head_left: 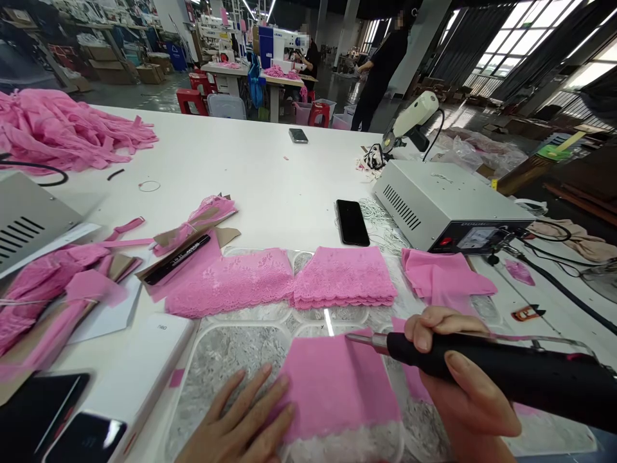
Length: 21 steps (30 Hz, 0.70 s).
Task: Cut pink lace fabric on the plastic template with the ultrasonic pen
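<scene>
My right hand (463, 379) is closed around a black pen-shaped cutting tool (506, 376), whose metal tip (359, 339) touches the top edge of a pink lace piece (337, 386). My left hand (241, 424) lies flat with fingers stretched out, its fingertips pressing the left edge of that lace piece. The piece rests on a grey marbled plate (226, 360) at the table's near edge.
Stacks of pink lace (344, 276) (231, 283) lie behind the plate, and more pink fabric (446, 273) at right. A grey control box (443, 202), phones (352, 222) (297, 135), a black marker (176, 260), pink strips (67, 128) on the white table (231, 161). People work beyond.
</scene>
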Each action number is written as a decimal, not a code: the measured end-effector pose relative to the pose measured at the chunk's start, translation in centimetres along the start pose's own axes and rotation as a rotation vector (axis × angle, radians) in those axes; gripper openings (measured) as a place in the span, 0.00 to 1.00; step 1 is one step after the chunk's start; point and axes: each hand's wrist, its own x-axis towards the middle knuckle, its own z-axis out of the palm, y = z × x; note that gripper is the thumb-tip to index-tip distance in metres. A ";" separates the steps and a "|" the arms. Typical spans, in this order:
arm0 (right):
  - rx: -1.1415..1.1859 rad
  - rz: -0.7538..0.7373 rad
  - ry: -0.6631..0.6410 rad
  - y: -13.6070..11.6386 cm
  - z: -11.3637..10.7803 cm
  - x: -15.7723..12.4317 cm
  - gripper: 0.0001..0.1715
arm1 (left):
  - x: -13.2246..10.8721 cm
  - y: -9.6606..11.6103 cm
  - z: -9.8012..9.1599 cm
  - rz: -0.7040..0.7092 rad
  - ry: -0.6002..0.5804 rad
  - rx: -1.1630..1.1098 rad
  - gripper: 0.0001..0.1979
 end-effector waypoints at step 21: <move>0.056 0.092 -0.139 0.0 2.7 -0.3 0.07 | -1.6 1.2 -0.5 -0.087 0.052 -0.121 0.17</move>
